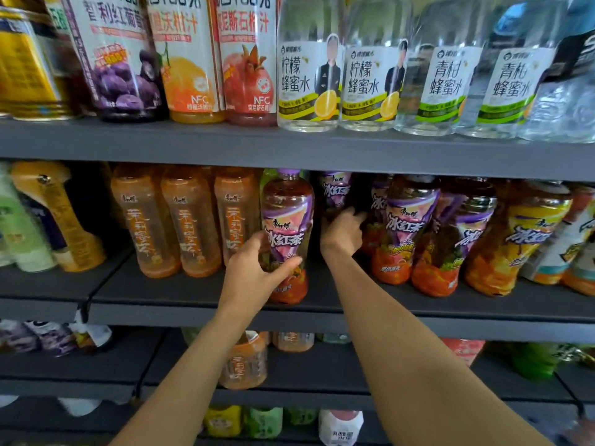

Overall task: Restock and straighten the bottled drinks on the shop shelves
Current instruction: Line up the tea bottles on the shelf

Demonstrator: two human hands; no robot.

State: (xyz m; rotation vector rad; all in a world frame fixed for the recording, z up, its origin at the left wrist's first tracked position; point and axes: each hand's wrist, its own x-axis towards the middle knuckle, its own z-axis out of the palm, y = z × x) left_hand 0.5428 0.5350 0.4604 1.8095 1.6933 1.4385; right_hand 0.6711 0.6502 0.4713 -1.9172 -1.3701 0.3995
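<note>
My left hand point(257, 268) grips a purple-labelled iced tea bottle point(287, 220) around its lower half; the bottle stands upright near the front of the middle shelf point(193, 294). My right hand point(343, 233) reaches deeper into the shelf, its fingers curled round a second purple iced tea bottle point(335, 191) in the row behind. To the right stand more purple iced tea bottles point(405, 233) and yellow-labelled ones point(515, 239). Left of my hands is a row of orange tea bottles point(190, 223).
The top shelf point(289, 146) carries juice bottles point(190, 59) and clear honey-water bottles point(309, 75) close overhead. A gap lies on the middle shelf between the two purple bottles. Lower shelves hold an orange bottle point(246, 362) and several small bottles.
</note>
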